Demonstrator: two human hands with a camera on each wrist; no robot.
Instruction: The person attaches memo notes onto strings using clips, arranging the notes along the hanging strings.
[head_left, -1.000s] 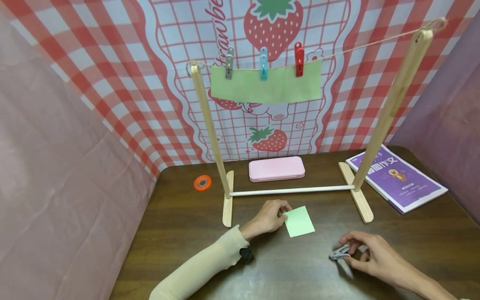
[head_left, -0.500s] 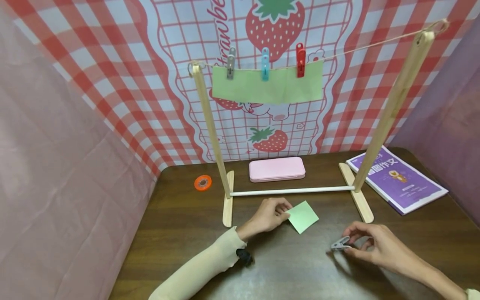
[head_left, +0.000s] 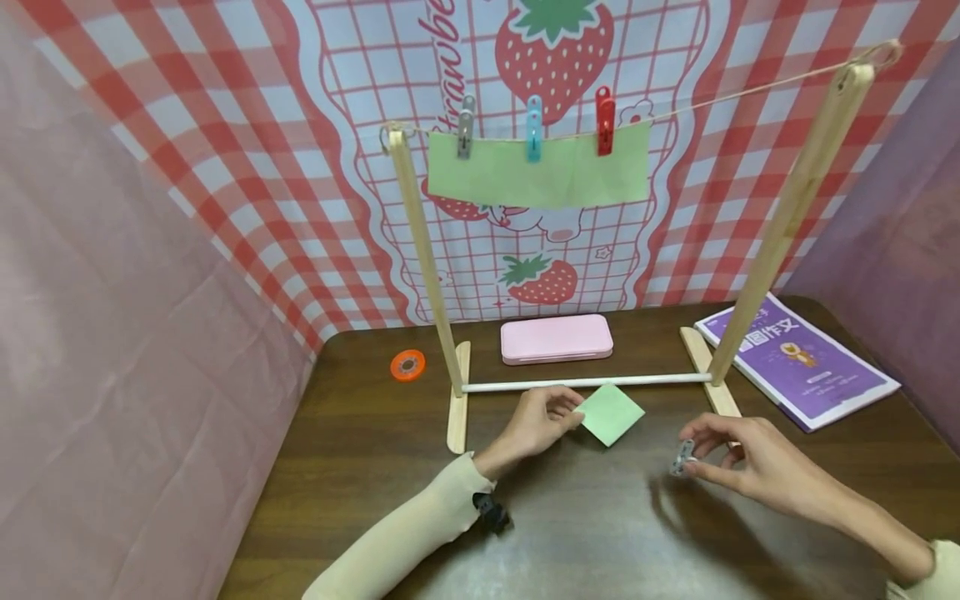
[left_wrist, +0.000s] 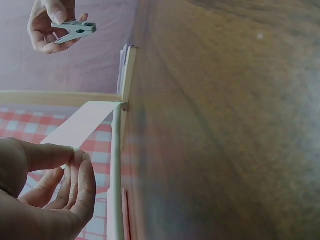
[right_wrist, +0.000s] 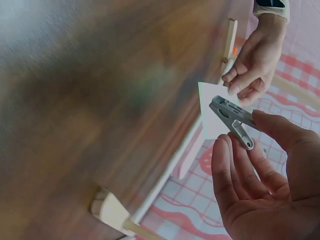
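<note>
My left hand [head_left: 542, 421] pinches one corner of a square green sticky note [head_left: 611, 414] between thumb and fingertips; the left wrist view shows the note [left_wrist: 82, 125] raised off the table. To the right, my right hand [head_left: 757, 462] holds a grey clothespin [head_left: 682, 459] by its handle ends, thumb on one and fingers on the other. In the right wrist view the clothespin [right_wrist: 231, 117] has its handles spread apart, with the note behind it. A long green paper strip [head_left: 536, 175] hangs from a string, held by grey [head_left: 465, 127], blue [head_left: 534, 129] and red [head_left: 604, 122] clothespins.
The string runs between two wooden posts [head_left: 795, 221] joined low down by a white rod [head_left: 585, 383]. Behind the rod lies a pink case [head_left: 557, 339]. An orange disc [head_left: 407, 365] sits at the left, a purple book [head_left: 810, 358] at the right. A checkered cloth [head_left: 247, 158] hangs behind.
Both hands have risen away from the table's near side. The note has moved up and turned cornerwise in the left hand. The right hand has lifted the clothespin and tilted it upward.
</note>
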